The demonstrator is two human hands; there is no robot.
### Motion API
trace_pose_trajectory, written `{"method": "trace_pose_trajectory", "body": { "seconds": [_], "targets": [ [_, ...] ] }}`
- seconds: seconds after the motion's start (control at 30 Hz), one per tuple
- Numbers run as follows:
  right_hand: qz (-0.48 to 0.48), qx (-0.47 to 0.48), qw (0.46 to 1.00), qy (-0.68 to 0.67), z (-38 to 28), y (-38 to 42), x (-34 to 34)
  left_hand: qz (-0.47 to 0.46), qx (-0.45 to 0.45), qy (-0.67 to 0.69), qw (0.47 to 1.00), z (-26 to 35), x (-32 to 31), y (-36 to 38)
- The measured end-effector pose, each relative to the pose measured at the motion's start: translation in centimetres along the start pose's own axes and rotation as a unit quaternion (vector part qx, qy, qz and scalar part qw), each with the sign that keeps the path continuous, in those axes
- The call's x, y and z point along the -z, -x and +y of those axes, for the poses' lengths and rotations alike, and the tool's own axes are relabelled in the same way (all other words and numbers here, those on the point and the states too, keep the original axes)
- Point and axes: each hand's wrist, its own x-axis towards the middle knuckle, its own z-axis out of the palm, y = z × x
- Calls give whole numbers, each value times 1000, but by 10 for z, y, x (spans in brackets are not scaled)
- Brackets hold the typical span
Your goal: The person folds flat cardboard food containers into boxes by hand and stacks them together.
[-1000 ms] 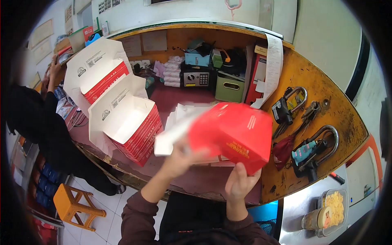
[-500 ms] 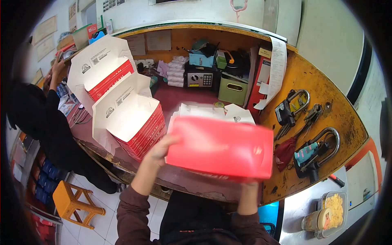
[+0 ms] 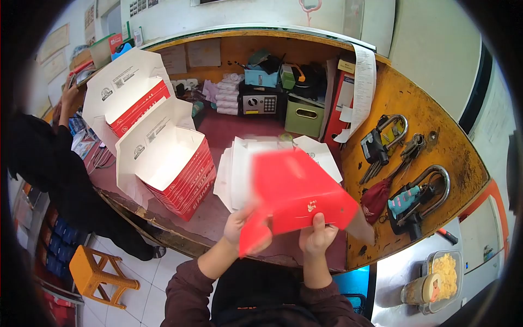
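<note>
A red cardboard box [image 3: 297, 177], partly folded, is held up over the near side of the desk. My left hand [image 3: 245, 226] is closed on its left flap, blurred a little by motion. On the near wall, my right hand [image 3: 317, 234] presses its thumb up against the red card, its other fingers partly hidden. Behind and below the box lie white cardboard blanks [image 3: 226, 182]. To the left stands a stack of nested open red-and-white boxes [image 3: 188, 188], with another stack [image 3: 139, 111] farther back, lids raised.
Locks [image 3: 417, 201] and keys [image 3: 411, 150] rest on the wooden ledge at the right. A small safe [image 3: 260, 103] and a green bin [image 3: 303, 116] stand at the back. A person in black [image 3: 60, 163] stands at left, near a yellow stool [image 3: 101, 272].
The red box has turned, its near wall and left flap now folded out. My left hand has moved down and right to the flap; my right thumb now shows on the near wall.
</note>
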Motion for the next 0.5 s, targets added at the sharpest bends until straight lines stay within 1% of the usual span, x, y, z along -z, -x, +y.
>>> {"method": "trace_pose_trajectory", "body": {
  "seconds": [0.03, 0.07, 0.1, 0.13, 0.17, 0.2, 0.23, 0.27, 0.3, 0.33, 0.37, 0.4, 0.43, 0.47, 0.5],
  "targets": [
    [40, 39, 998, -7, -3, 3, -13, 0, 1, 1, 1000, -4, 7, 2],
    [110, 28, 992, -46, -11, 2, -27, 61, -72, -83, 992, -7, 17, 8],
    [110, 29, 992, -46, -11, 2, -27, 122, -144, -167, 968, -10, 26, 11],
    [92, 35, 995, 5, -10, 2, -28, 167, -198, -442, 859, -13, 20, 1],
    [74, 41, 995, 55, -10, 2, -29, 253, -227, -668, 662, -15, 14, -9],
    [57, 27, 989, 137, -11, 4, -33, 224, -186, -771, 566, -13, 17, -9],
    [56, 26, 989, 136, -8, 4, -33, 191, -141, -857, 458, -11, 18, -9],
    [73, 1, 990, 118, -3, 3, -33, 192, -141, -857, 457, -11, 17, -8],
    [90, -22, 991, 99, 0, 0, -34, 264, -186, -783, 532, -10, 14, -9],
    [138, -50, 989, 10, -8, -8, -36, 331, -228, -694, 597, -10, 12, -9],
    [95, -94, 991, -29, -25, -22, -28, 392, -267, -593, 651, -8, 10, -9],
    [74, -176, 979, -74, -36, -31, -18, 345, -253, -667, 610, 9, 2, -6],
    [53, -256, 958, -119, -45, -38, -6, 347, -254, -667, 609, 21, 1, 4],
    [-4, -333, 911, -244, -52, -42, 9, 319, -211, -750, 541, 33, 5, 15],
    [-4, -335, 910, -244, -49, -40, 14, 296, -195, -792, 497, 37, 11, 21]
  ]
}}
